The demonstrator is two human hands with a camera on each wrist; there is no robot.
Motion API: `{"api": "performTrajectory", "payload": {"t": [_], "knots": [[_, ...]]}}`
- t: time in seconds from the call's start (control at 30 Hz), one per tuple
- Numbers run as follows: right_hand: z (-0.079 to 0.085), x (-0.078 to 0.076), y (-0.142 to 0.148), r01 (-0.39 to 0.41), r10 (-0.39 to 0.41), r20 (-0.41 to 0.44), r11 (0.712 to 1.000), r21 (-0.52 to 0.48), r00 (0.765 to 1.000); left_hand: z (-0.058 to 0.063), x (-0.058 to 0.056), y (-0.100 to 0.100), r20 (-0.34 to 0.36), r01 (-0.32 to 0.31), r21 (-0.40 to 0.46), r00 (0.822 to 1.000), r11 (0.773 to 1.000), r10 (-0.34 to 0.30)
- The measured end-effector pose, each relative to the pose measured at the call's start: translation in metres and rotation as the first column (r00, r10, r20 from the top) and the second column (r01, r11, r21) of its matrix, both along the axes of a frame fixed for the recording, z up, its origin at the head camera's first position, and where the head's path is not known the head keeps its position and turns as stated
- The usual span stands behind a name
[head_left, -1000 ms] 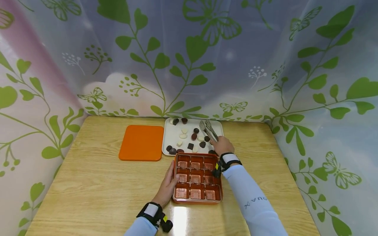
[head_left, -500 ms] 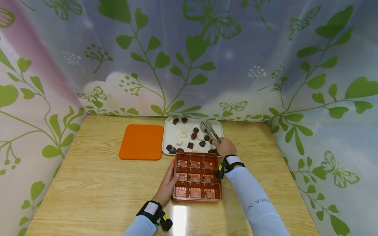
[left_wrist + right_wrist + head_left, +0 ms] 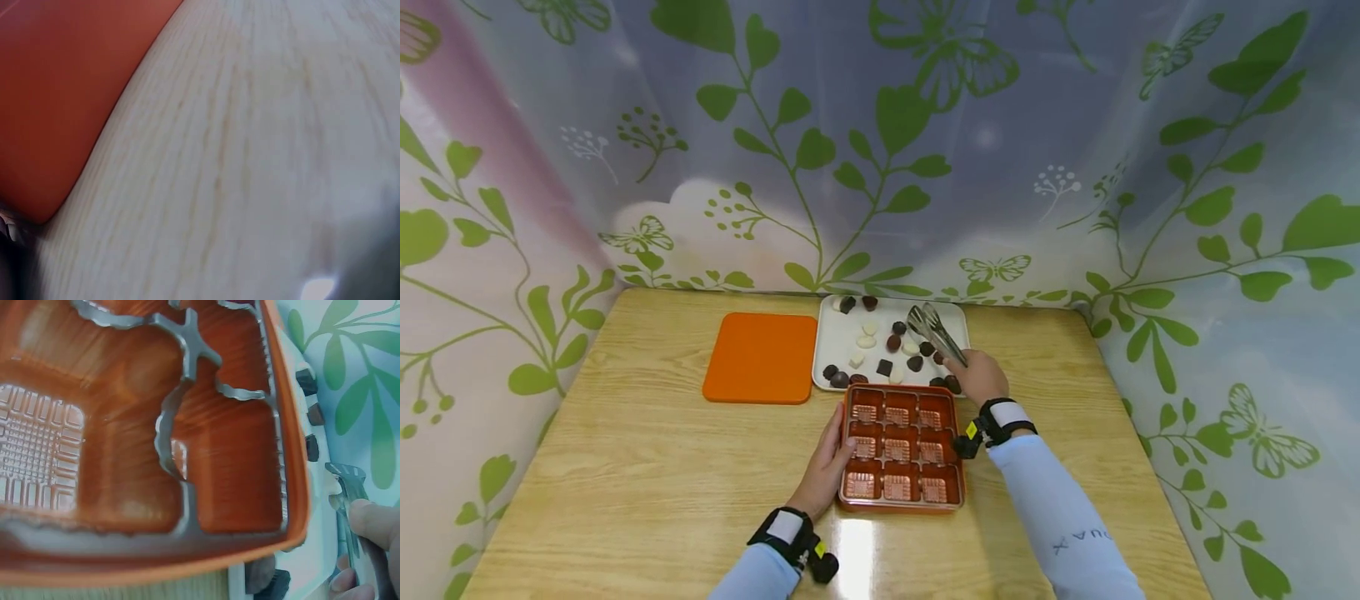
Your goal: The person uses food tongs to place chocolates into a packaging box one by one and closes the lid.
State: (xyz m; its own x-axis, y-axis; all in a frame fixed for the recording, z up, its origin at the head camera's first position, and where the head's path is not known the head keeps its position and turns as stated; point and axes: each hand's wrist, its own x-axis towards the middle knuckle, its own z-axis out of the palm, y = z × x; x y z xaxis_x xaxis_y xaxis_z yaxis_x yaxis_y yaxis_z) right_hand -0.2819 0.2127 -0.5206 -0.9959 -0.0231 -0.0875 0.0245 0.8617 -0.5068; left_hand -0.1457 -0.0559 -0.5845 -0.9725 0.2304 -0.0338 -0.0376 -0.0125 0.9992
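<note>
My right hand point(image 3: 986, 379) grips metal tongs point(image 3: 943, 336), whose spread tips lie over the white tray point(image 3: 842, 343) among dark and white chocolates point(image 3: 893, 342). In the right wrist view, the thumb presses on the tongs point(image 3: 354, 487). Nearer to me stands an orange-brown box point(image 3: 901, 510) with a clear divided insert; its compartments hold nothing. My left hand point(image 3: 822, 473) rests against the box's left side, fingers straight along the wall and thumb at the rim. The left wrist view shows only the box's side point(image 3: 69, 94) and the tabletop.
An orange square lid point(image 3: 760, 358) lies flat left of the tray. The wooden table point(image 3: 647, 467) ends at a hanging leaf-print curtain point(image 3: 820, 208) behind the tray and at both sides. The box's far edge overlaps the tray's near edge in the head view.
My right hand has shifted slightly right and down with the tongs, uncovering more chocolates at the tray's right side. The left hand and the box have stayed put.
</note>
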Motion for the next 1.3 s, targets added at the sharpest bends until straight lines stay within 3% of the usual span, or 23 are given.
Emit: {"api": "performTrajectory", "payload": {"t": [0.27, 0.57, 0.8, 1.0, 1.23, 1.3], "knots": [[0.017, 0.014, 0.021, 0.008, -0.007, 0.009, 0.996, -0.085, 1.000, 0.000, 0.000, 0.000, 0.004, 0.004, -0.001, 1.000, 1.000, -0.004], [0.025, 0.043, 0.037, -0.039, 0.037, -0.029, 0.996, -0.079, 0.999, 0.002, 0.000, 0.002, 0.010, 0.001, -0.012, 1.000, 1.000, -0.001], [0.036, 0.068, 0.032, -0.043, 0.041, -0.017, 0.992, -0.120, 0.999, -0.018, -0.004, 0.006, 0.017, -0.038, 0.006, 0.999, 0.999, 0.038], [0.038, 0.086, 0.023, -0.060, 0.060, -0.005, 0.987, -0.148, 0.998, -0.030, -0.007, 0.007, -0.026, -0.053, 0.004, 0.998, 0.999, 0.053], [0.040, 0.107, 0.014, -0.074, 0.079, 0.025, 0.981, -0.178, 0.997, 0.002, 0.001, 0.004, 0.021, -0.010, 0.012, 1.000, 1.000, 0.010], [0.040, 0.112, 0.012, -0.085, 0.092, 0.026, 0.980, -0.181, 0.995, 0.004, 0.002, 0.004, 0.011, -0.014, 0.006, 1.000, 1.000, 0.014]]}}
